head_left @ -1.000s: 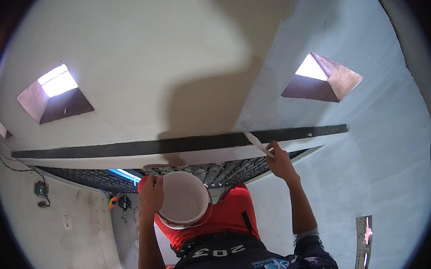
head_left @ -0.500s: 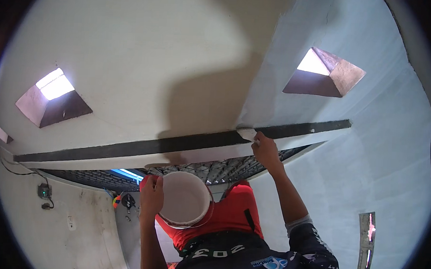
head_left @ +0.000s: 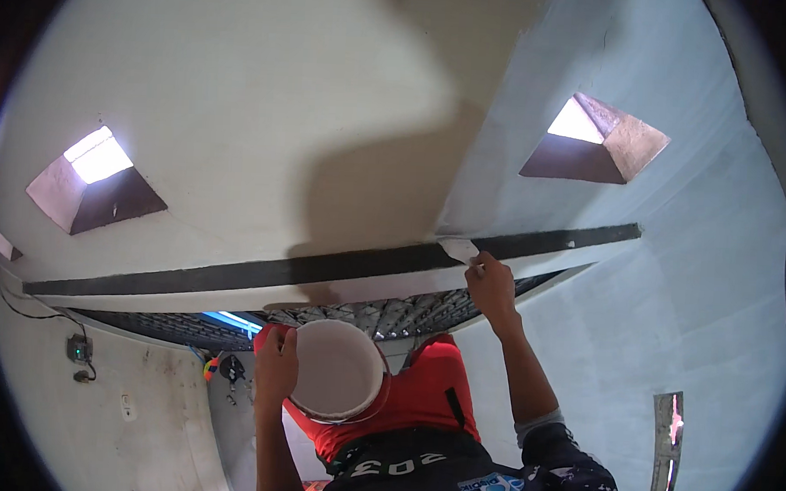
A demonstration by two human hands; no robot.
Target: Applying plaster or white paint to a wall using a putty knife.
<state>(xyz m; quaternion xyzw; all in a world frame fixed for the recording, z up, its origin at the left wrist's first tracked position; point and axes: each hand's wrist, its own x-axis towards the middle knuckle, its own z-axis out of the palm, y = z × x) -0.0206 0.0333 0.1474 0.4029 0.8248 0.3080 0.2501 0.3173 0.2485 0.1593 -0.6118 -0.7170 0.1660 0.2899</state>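
My right hand [head_left: 491,283] is closed round the handle of a paintbrush [head_left: 459,250] with a whitish, paint-covered head. The brush head touches the wall [head_left: 391,96] just above a dark grey ledge [head_left: 357,261], near the border between the cream surface and a paler bluish-white coat. My left hand [head_left: 276,363] is closed at the left rim of a white bucket [head_left: 339,366], gripping it, with its fingertips partly hidden. The bucket is tilted over my lap, against my red trousers [head_left: 435,379], and its inside looks whitish.
Two recessed openings, a left one [head_left: 97,189] and a right one [head_left: 599,149], let light through the wall. Below the ledge lies a dark patterned grille [head_left: 390,314]. A cable runs to a small box [head_left: 79,348] at left. A narrow slotted opening [head_left: 666,450] is at lower right.
My right hand and the brush have shifted slightly right and down along the ledge. The left hand keeps its hold on the bucket, which sits slightly lower in view.
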